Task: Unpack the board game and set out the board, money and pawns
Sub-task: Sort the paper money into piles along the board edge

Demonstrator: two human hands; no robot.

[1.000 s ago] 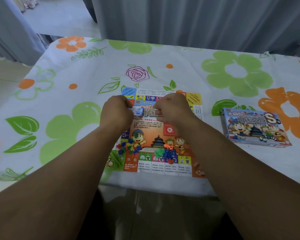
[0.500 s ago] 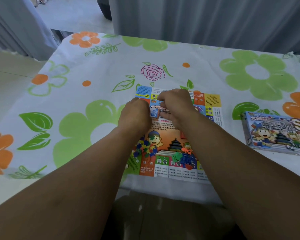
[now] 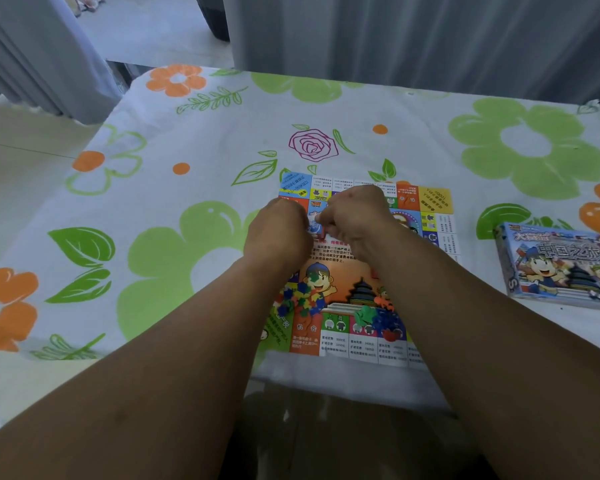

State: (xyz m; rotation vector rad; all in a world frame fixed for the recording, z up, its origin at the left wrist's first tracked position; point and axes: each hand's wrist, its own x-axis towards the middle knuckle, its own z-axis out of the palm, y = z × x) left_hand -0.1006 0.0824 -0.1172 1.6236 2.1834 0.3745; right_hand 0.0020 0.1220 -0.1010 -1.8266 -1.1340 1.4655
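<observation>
Floral-clothed desk. Board: unfolded flat, near centre. Loose plastic pieces: two heaps on its near part. Left hand and right hand: fingers together pinching one small blue-white packet above the board, apparently opening it. Box: far right, closed. Money and pawns seemingly not yet set out.

I see the board spread flat on the table, printed with coloured squares and cartoon figures. Two heaps of small coloured pawns lie along its near part. The game box lies to its right, well apart, picture side up.
</observation>
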